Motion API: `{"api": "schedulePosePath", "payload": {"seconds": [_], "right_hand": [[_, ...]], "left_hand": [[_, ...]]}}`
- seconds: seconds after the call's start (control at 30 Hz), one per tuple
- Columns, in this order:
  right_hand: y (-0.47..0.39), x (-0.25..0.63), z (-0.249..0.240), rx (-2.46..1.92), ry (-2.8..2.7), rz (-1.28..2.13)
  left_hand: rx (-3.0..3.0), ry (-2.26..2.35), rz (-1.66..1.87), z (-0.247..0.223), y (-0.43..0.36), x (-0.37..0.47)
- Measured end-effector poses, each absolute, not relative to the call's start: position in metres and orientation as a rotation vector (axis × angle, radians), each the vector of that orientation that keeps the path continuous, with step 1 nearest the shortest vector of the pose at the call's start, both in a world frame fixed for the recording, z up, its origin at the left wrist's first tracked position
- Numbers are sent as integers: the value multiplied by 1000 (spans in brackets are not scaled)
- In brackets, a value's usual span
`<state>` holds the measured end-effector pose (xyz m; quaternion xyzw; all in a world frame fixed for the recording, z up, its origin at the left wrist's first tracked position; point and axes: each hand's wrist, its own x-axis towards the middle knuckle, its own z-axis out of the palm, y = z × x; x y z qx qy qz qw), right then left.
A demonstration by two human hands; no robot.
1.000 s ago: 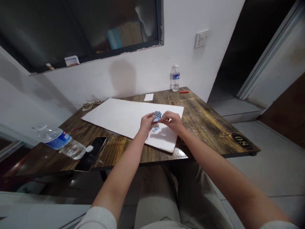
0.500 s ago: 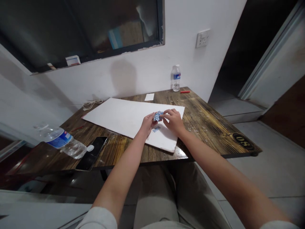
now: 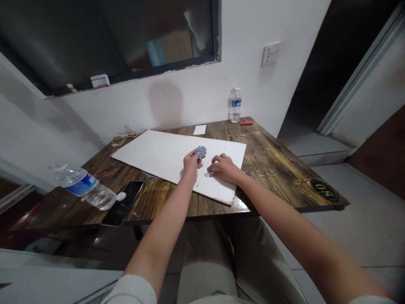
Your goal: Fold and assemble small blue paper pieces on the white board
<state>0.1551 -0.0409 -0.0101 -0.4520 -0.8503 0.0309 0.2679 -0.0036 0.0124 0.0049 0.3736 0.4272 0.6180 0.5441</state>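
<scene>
Both hands have parted since the earlier frame: the right hand (image 3: 223,167) has come down from the cluster to the white board (image 3: 158,147), while the left hand (image 3: 190,162) has shifted a little to the left with its bunch of blue-edged pieces (image 3: 201,151). From where I stand, the left thumb and fingers pinch that bunch, fanned and overlapping just above the board, probably so that single pieces can be reached easily. On the near right part of the board, the right fingers curl narrowly over a few flat pieces (image 3: 207,173); I can't tell whether they grip or only touch them. The board lies slantwise on the wooden table (image 3: 272,169), its pale face perhaps serving to make small pieces easy to see. As for containers, the far bottle (image 3: 235,105) stands upright by the wall, with what looks like a little clear liquid low inside. On the near left, the larger bottle (image 3: 84,183) looks tilted from this angle, and its level is unclear. Beside it lies a phone (image 3: 123,207) with a white disc (image 3: 121,196) on it, likely a bottle cap.
</scene>
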Motion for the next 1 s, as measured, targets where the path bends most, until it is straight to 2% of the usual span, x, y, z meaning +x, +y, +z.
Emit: {"api": "schedulePosePath", "payload": {"seconds": [0.47,0.83,1.0], "right_hand": [[-42,156,-4,-1022,-2434,47],[-53,144,7,-1047,-2735,-400],[-57,138,9,-1102,-2751,-454]], "left_hand": [[722,984,1463,9,12,-8],[686,972,1453,12,10,-7],[689,976,1462,14,10,-8]]}}
